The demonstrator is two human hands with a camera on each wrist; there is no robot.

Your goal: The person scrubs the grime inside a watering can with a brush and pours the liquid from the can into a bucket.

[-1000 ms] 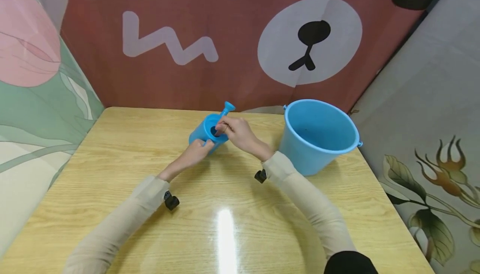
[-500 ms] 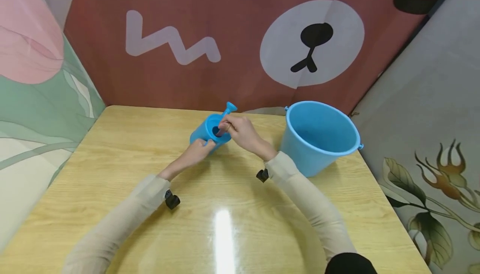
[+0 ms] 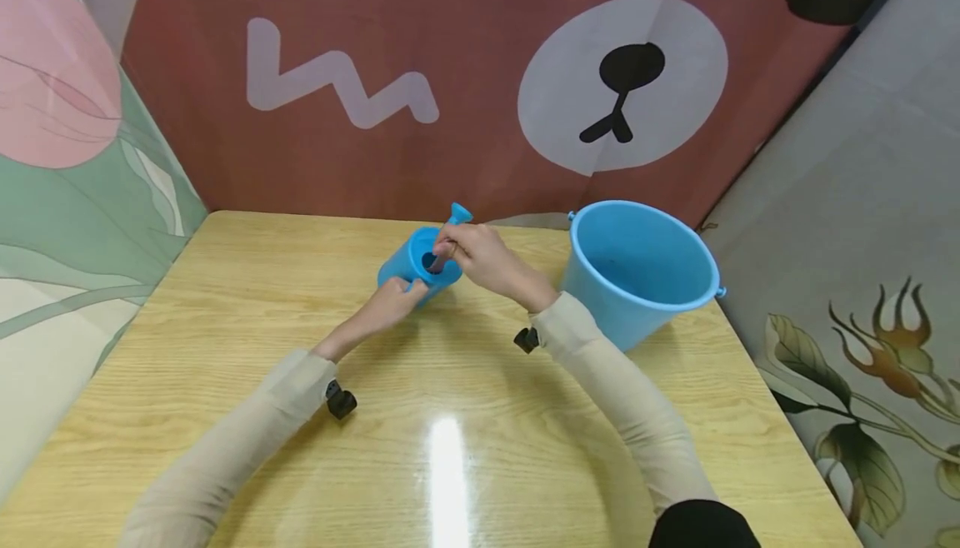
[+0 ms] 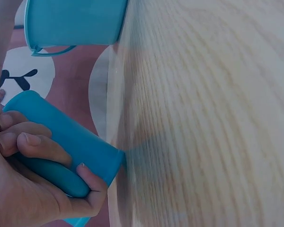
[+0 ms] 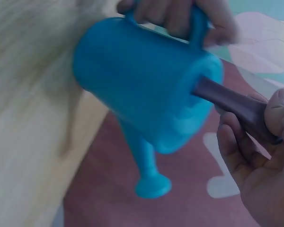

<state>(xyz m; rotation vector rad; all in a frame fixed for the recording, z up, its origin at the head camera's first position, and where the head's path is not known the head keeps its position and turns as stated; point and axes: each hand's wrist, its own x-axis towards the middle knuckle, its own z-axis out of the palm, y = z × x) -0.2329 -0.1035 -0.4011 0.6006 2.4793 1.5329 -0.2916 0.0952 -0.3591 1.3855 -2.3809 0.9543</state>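
Observation:
My left hand [image 3: 393,302] grips the loop handle of a small blue watering can [image 3: 401,266]; in the left wrist view its fingers [image 4: 38,142] curl round that handle. The can tilts on the table, its round top opening toward me and its spout rose [image 3: 461,213] at the back. Between thumb and fingers, my right hand [image 3: 486,258] pinches a dark brown rod-like handle [image 5: 232,103]. One end goes into the can's opening, seen best in the right wrist view. What is on that end is hidden inside the can.
To the right of my right hand stands a large light blue bucket [image 3: 600,302] with side knobs. The wooden table [image 3: 360,465] meets a brown bear-print cloth [image 3: 360,173] at its back edge. Printed cloths hang at both sides.
My right hand has shifted slightly up and right, and a bit more of the dark handle shows above the can's opening. The left hand and the can stay nearly in place.

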